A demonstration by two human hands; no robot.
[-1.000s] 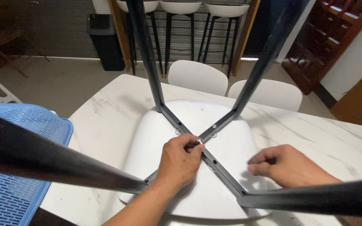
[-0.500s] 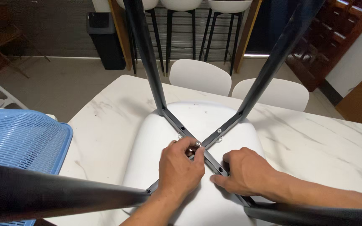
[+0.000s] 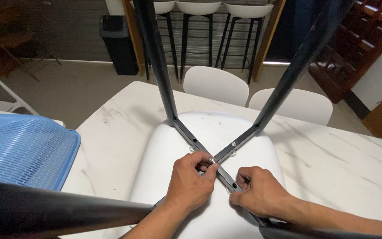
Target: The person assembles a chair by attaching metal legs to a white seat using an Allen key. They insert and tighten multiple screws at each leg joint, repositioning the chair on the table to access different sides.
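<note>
Blue plastic mesh of a basket lies at the left edge of the white marble bench. In the middle, a white chair seat rests upside down on the bench, its black crossed frame and legs pointing up. The left hand pinches a small silver bolt at the crossing of the bars, fingers closed on it. Just to the right, the right hand has its grip closed around the frame bar. Behind the bench stand two white chairs.
</note>
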